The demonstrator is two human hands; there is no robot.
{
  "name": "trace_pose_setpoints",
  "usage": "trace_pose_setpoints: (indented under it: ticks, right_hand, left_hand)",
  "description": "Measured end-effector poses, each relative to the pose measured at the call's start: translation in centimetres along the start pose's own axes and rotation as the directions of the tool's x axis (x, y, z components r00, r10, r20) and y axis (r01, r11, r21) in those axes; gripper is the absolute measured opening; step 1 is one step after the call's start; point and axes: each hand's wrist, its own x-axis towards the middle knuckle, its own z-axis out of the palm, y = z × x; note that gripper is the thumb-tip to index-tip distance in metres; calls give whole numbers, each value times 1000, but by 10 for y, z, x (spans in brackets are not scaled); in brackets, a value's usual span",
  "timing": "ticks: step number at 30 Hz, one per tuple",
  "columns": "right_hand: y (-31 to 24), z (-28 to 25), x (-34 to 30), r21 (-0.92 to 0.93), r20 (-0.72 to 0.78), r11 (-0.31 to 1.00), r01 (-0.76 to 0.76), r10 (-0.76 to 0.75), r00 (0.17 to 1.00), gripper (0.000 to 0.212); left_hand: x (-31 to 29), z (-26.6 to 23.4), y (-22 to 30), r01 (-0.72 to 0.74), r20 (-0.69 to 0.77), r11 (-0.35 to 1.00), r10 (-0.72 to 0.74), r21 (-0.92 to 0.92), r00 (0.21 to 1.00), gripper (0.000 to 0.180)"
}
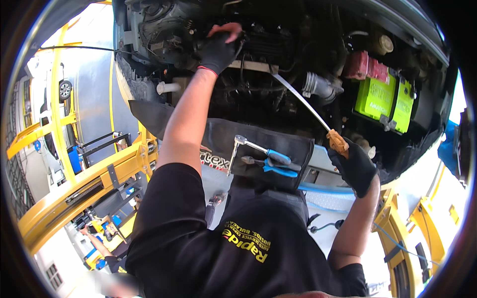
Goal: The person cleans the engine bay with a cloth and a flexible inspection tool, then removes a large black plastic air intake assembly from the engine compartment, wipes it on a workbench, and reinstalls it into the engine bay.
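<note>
Inside the open engine bay, my left hand (pixel 218 53), in a black glove with a red cuff, is closed over the far left part of the engine. A pinkish-red piece, perhaps a rag (pixel 228 31), shows at its fingers; what it grips is mostly hidden. On the right, my gloved right hand (pixel 354 166) is closed round the near end of a long flat metal bar (pixel 300 97). Something crumpled and orange-brown (pixel 338 142) shows there, a handle or wrapping. The bar slants up and left to a metal edge (pixel 253 65) on the engine.
A ratchet (pixel 256 145) with an extension and blue-handled pliers (pixel 280 168) lie on the black fender cover (pixel 228 131). The lime-green battery (pixel 382 102) sits right of a grey hose (pixel 318 85). Yellow lift arms (pixel 94 184) stand left. Another person's arm (pixel 97 242) shows lower left.
</note>
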Motion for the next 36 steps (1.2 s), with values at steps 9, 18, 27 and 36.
trace_pose_setpoints:
  ticks: [9,18,27,36]
  right_hand:
    - [-20,-11,-20,-10,100,982,-190,190,977,35]
    - [9,6,-25,-54,-5,999,-3,3,1000,27]
    - [14,26,-41,90,92,987,-136,128,988,24]
    - [-25,64,-23,137,133,989,-53,35,990,43]
  left_hand:
    - [-76,-48,30,63,-28,994,-60,94,998,21]
    - [-78,25,115,-313,-68,924,305,-222,950,21]
    - [-101,-1,70,-83,-138,985,62,-150,988,19]
    - [-122,-96,-95,334,-530,790,-599,-514,600,33]
